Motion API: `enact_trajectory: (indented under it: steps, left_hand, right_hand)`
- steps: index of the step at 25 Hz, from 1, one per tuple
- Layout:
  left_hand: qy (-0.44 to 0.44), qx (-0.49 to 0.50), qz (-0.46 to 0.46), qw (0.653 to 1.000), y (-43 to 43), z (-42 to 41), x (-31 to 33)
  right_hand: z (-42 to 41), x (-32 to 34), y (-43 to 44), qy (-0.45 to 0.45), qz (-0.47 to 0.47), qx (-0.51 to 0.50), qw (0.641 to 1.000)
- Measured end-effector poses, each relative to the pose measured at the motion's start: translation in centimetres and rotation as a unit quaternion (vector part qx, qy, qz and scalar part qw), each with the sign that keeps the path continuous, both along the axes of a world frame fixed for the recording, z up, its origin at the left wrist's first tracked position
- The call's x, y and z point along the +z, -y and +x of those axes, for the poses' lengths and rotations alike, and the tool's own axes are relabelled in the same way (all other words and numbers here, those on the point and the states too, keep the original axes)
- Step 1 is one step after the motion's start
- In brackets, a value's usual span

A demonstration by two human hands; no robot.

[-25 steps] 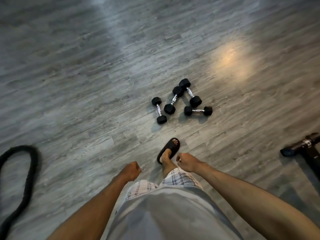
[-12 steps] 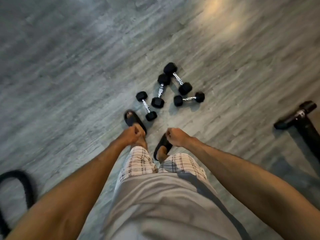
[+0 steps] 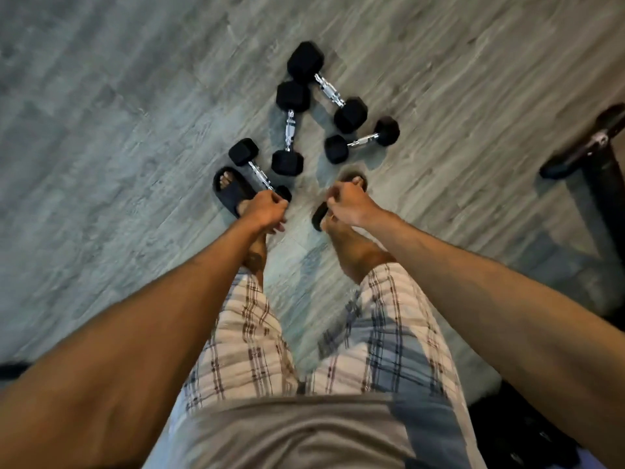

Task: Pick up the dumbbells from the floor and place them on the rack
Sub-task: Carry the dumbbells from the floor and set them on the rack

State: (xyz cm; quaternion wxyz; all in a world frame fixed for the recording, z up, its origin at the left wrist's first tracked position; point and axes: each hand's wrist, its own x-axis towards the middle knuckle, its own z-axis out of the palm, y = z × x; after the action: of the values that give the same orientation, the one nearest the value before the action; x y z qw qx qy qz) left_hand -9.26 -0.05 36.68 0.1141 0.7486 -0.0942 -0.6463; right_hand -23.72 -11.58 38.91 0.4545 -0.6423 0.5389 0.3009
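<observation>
Standing over four dumbbells (image 3: 327, 88) clustered on the grey floor (image 3: 101, 164), just ahead of the slippers (image 3: 231, 191). Left hand (image 3: 265, 211) and right hand (image 3: 348, 206) both curled into loose fists, gripping nothing.

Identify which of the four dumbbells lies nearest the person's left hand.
The leftmost dumbbell, beside the left sandal; its near end sits at the left hand.
</observation>
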Motion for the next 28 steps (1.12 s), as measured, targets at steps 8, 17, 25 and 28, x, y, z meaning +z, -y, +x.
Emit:
enact_trajectory:
  steps: [8, 17, 25, 28]
  left_hand:
    - [0.004, 0.059, 0.062, 0.996, 6.5, 0.2, -16.4]
    - [0.095, 0.057, 0.131, 0.985, 11.9, -1.7, -37.3]
    - [0.070, -0.012, 0.160, 0.985, 10.8, -1.4, -45.7]
    - [0.098, -0.030, 0.140, 0.985, 10.3, -1.4, -44.6]
  right_hand:
    - [5.4, -20.5, 6.1, 0.017, 0.032, -0.089, 0.995]
    - [8.3, -43.3, 11.0, 0.038, 0.074, -0.325, 0.942]
    - [12.5, -50.4, 10.7, 0.078, 0.178, -0.469, 0.861]
    - [12.8, -50.0, 9.8, 0.063, 0.129, -0.473, 0.869]
